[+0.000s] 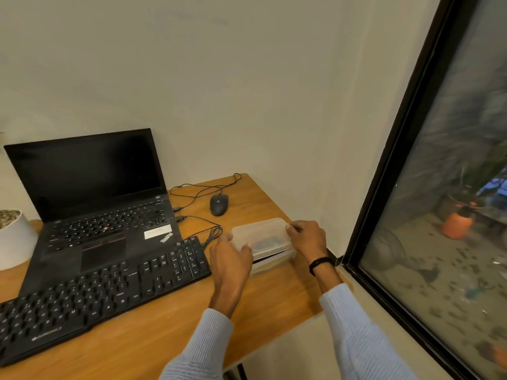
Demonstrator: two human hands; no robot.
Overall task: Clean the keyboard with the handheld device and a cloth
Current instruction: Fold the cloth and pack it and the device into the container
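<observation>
A black external keyboard (104, 292) lies along the front left of the wooden desk (170, 325). To its right stands a clear plastic box (263, 237) with a lid; something dark and bluish shows dimly inside it. My left hand (230, 259) grips the box's near left corner. My right hand (307, 237) pinches the lid's right edge. The lid looks slightly lifted off the box's base at the front.
An open black laptop (93, 204) stands behind the keyboard. A black wired mouse (219, 204) and loose cables (203, 187) lie near the wall. A white plant pot (13, 239) sits at far left. A dark-framed window (384, 187) borders the right side.
</observation>
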